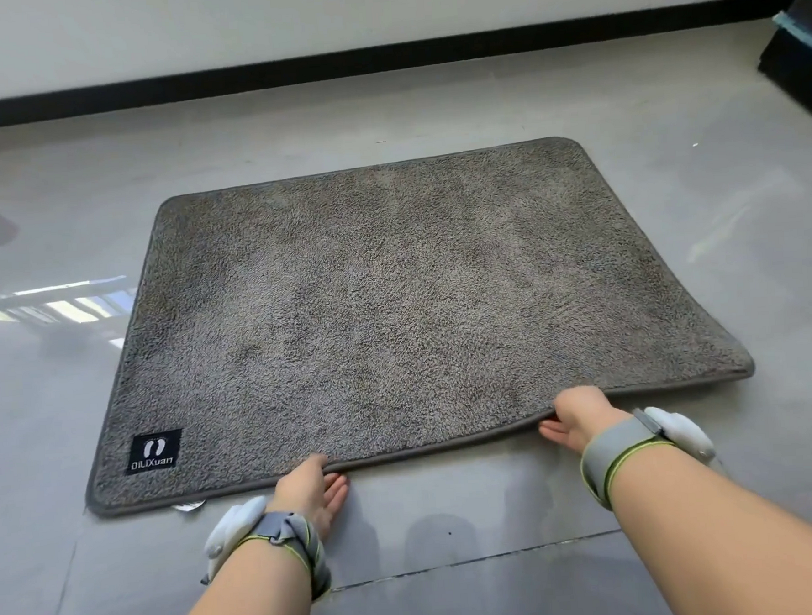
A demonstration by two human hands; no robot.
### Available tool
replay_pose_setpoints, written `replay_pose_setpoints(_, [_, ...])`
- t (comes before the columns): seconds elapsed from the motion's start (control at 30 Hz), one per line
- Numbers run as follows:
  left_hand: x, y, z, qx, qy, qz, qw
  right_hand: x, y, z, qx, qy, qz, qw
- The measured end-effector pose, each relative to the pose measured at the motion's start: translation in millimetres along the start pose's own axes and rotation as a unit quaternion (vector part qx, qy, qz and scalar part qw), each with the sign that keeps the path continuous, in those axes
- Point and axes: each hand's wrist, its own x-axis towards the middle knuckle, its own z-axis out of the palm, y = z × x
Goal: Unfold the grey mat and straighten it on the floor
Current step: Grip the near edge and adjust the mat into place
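Head view: we see the grey mat (394,308) unfolded, long axis left-right; left hand (310,489) and right hand (575,420) grip its near edge, lifted at the right.

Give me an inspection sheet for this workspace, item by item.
Surface: grey tiled floor, glossy, with reflections at left.
Job's things: grey mat unfolded, pile up; near edge lifted off the floor on the right, black label at near left corner.
Clutter: nothing seen.
Grippers: left hand and right hand both grip the mat's near edge, fingers tucked under; a wristband with a white device on each wrist.
Cables: nothing seen.
Surroundings: white wall with black skirting; dark object at far right.
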Motion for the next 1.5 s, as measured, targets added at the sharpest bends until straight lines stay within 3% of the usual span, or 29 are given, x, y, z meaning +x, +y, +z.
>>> replay_pose_setpoints(0.07, [-2, -1, 3, -0.01, -0.026, -0.009, 1.0, -1, -1, 7, 0.042, -0.021, 0.035, 0.998])
replay_pose_setpoints(0.33, [-13, 16, 9, 0.014, -0.072, -0.011, 0.997, -25, -17, 26, 0.073, 0.001, 0.013, 0.997])
replay_pose_setpoints(0.73, [-33, 50, -10, 0.083, -0.144, -0.032, 0.986, -57, -37, 56, 0.052, 0.02, 0.036, 0.998])
replay_pose_setpoints(1.1, [-12, 47, 7, 0.056, -0.091, -0.047, 0.993, -23, -20, 54, 0.057, 0.015, 0.056, 0.997])
replay_pose_setpoints(1.5, [-2, 64, 27, 0.049, -0.059, -0.008, 0.997, 7, -34, 67, 0.08, -0.017, 0.069, 0.994])
